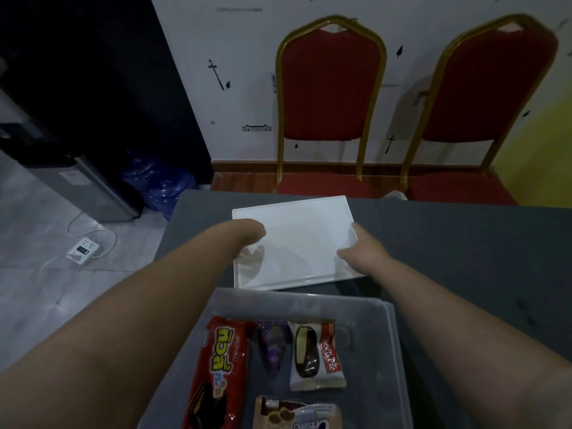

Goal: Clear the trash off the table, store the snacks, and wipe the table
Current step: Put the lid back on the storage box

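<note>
Centrally in the frame, a white tray [297,239] lies on the grey worktop [448,243]. Both hands grasp it: left hand [247,235] at its left edge, right hand [360,247] at its right edge. Lower centre, a clear bin [390,335] holds snack packets [305,351].

Counter [448,243] dark grey, plain. Tray [294,239] at far edge plain white. Bin [390,351] at near edge clear, frosted. Inside: biscuit pack [216,373] red with yellow lettering; wrapper [272,345] purple; pie packet [312,354] white with brown-and-cream picture, red end. Chairs [331,88] red with gold frames.
</note>
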`<action>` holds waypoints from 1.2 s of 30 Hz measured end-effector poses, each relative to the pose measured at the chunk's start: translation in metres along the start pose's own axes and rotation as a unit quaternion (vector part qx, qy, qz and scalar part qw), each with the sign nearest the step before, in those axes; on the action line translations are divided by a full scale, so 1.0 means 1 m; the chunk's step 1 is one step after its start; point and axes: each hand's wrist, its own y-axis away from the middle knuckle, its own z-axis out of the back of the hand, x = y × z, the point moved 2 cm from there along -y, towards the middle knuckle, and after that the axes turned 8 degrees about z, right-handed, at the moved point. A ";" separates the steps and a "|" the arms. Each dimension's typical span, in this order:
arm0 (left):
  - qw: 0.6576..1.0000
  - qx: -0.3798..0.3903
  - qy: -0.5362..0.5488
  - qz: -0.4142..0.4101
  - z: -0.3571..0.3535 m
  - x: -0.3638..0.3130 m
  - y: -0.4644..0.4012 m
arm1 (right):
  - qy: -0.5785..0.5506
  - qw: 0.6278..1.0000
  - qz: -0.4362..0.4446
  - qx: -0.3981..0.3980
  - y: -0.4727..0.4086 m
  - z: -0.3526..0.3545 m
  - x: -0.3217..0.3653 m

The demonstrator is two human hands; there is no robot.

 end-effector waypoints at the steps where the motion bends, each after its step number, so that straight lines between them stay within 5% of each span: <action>1: 1.000 0.000 0.021 0.008 0.001 -0.001 -0.002 | -0.035 0.999 -0.011 -0.009 -0.002 0.000 0.000; 9: 0.954 -0.001 0.287 0.089 0.016 0.014 0.001 | -0.208 0.973 -0.071 -0.072 0.004 0.012 -0.004; 14: 0.914 -0.014 0.406 0.009 0.029 0.018 0.018 | -0.287 0.945 -0.054 -0.147 0.032 0.036 0.004; 26: 0.752 0.009 0.638 -0.166 0.041 0.067 0.102 | -0.578 0.776 0.084 -0.238 0.145 0.061 0.030; 29: 0.769 -0.013 0.608 -0.196 0.035 0.105 0.126 | -0.640 0.735 0.082 -0.207 0.181 0.051 0.022; 33: 0.789 -0.061 0.581 -0.191 0.020 0.140 0.146 | -0.600 0.786 0.094 -0.118 0.209 0.035 0.005; 36: 0.804 -0.068 0.564 -0.173 0.011 0.165 0.146 | -0.588 0.797 0.062 -0.122 0.223 0.020 -0.004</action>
